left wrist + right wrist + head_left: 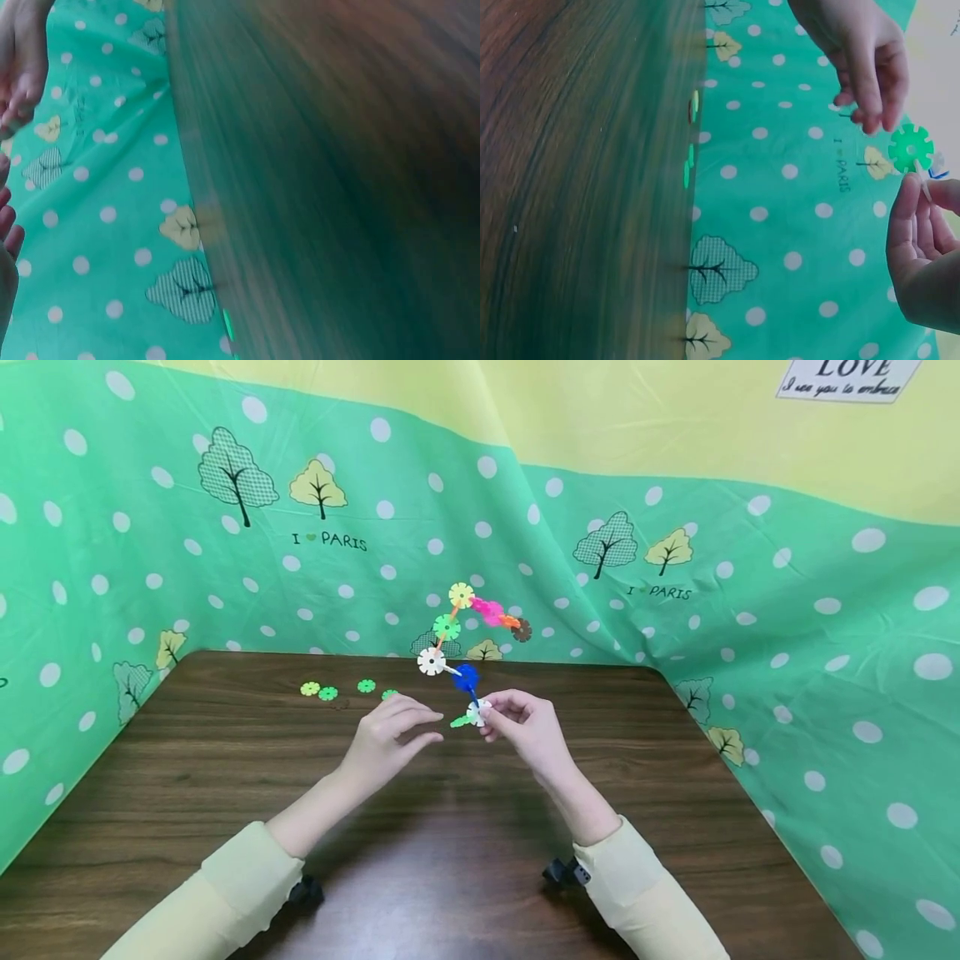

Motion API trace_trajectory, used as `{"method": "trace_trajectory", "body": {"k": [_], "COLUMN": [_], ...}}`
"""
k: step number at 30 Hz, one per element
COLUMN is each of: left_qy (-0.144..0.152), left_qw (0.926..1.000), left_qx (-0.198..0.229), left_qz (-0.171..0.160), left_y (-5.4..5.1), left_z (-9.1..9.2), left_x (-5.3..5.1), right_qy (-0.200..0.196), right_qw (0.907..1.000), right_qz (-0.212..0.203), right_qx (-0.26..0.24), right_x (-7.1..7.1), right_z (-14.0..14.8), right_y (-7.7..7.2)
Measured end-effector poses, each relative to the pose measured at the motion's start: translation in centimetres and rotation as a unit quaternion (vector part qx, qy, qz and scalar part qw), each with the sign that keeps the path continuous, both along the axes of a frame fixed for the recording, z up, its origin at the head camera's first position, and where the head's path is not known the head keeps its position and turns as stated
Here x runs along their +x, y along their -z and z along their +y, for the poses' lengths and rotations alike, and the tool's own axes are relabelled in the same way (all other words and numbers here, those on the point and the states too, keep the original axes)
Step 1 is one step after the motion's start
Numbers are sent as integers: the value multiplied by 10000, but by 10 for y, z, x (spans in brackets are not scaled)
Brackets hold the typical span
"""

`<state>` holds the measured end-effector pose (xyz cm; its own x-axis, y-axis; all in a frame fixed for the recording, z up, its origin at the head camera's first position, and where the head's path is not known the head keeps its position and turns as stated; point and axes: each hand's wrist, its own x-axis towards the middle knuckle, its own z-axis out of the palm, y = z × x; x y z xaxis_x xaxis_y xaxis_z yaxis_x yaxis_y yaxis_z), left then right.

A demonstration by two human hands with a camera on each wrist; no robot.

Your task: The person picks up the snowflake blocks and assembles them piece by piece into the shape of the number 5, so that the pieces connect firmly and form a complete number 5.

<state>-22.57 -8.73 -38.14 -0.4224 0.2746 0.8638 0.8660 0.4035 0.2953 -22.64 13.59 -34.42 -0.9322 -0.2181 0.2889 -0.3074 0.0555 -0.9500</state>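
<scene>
Held above the tabletop (450,843), the chain (453,632) already joins many discs (467,677), right hand (531,732) pinching its lower white disc (474,716), left hand (384,741) empty with fingers apart, and at least 4 loose discs (327,693) left of the chain remain unjoined.

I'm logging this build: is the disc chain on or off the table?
Off: the right hand pinches a white disc low on the disc chain, holding it above the table.

bent multicoloured notched-disc chain (447,627), aloft
</scene>
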Motion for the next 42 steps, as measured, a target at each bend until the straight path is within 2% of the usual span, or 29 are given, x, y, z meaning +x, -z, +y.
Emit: {"method": "trace_trajectory", "body": {"k": [2, 6, 11, 15, 19, 24, 29, 33, 35, 37, 42], "left_qy": [-8, -37, -119, -215, -346, -680, -946, -1086, -1115, -1105, -854], "left_qw": [9998, 9967, 9873, 9766, 9593, 9298, 9061, 8917, 8887, 8899, 9044], "left_qx": [-171, -669, -1281, -1742, -2093, -2468, -2778, -2958, -3003, -2999, -2844], "left_qz": [-81, -449, -936, -1240, -1864, -2646, -3048, -3249, -3280, -3253, -3063], "left_y": [1, 1, 7, 16, 26, 39, 48, 50, 51, 51, 53], "left_z": [-9, -31, -62, -87, -111, -136, -149, -153, -153, -153, -148], "left_x": [-3, -13, -35, -55, -70, -82, -87, -87, -87, -87, -90], "right_qy": [25, 57, 100, 109, 90, 38, 3, -26, -61, -105, -305], "right_qw": [10000, 10000, 9999, 9999, 9999, 9998, 9996, 9991, 9988, 9985, 9971], "right_qz": [3, 5, -17, -42, -82, -167, -289, -428, -479, -511, -579], "right_qx": [27, 38, 93, 103, 103, 98, 35, -48, -104, -187, -392], "right_x": [-1, -3, -5, -5, -5, -5, -7, -7, -7, -7, -7], "right_z": [3, 8, 13, 16, 18, 19, 18, 16, 16, 16, 15], "right_y": [0, 0, 2, 1, -1, -2, 0, 1, 1, 1, 1]}}
